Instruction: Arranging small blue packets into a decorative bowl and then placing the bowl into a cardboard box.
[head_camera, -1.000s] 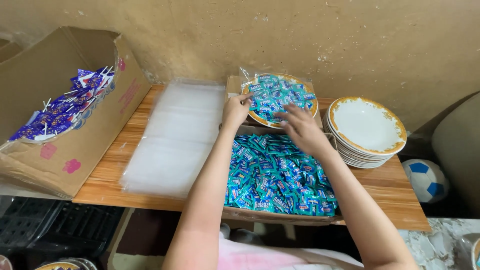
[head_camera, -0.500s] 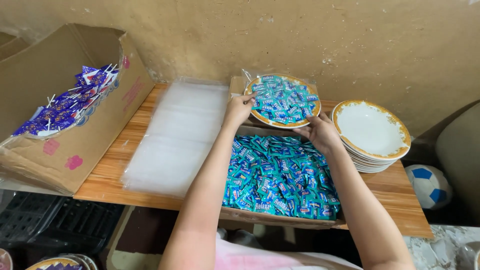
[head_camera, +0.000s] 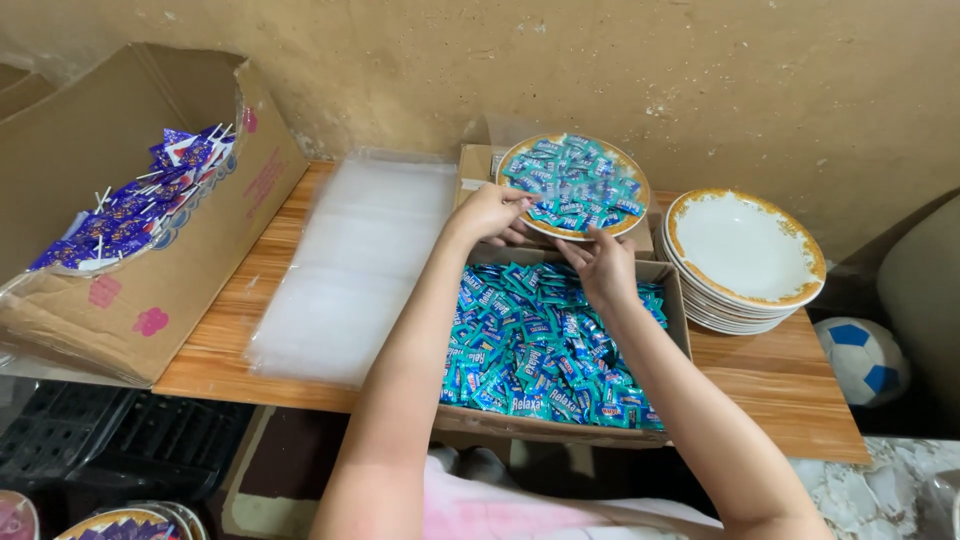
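Plate (head_camera: 574, 186) heaped with teal candy sachets sits tilted at the far edge of the desk (head_camera: 250, 330), resting on the back rim of the cardboard box (head_camera: 676, 300) full of the same sachets. Left hand (head_camera: 488, 214) grip clamped on the plate's near-left rim; right hand (head_camera: 602, 268) fingers pinched together at its near edge. Stack of empty plates (head_camera: 745, 255) stands just right; clear plastic bags (head_camera: 355, 265) lie left.

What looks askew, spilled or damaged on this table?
Nothing has spilled. The plate of blue sweets is tipped up, held at its near rim by the left hand and right hand above the box of sweets.
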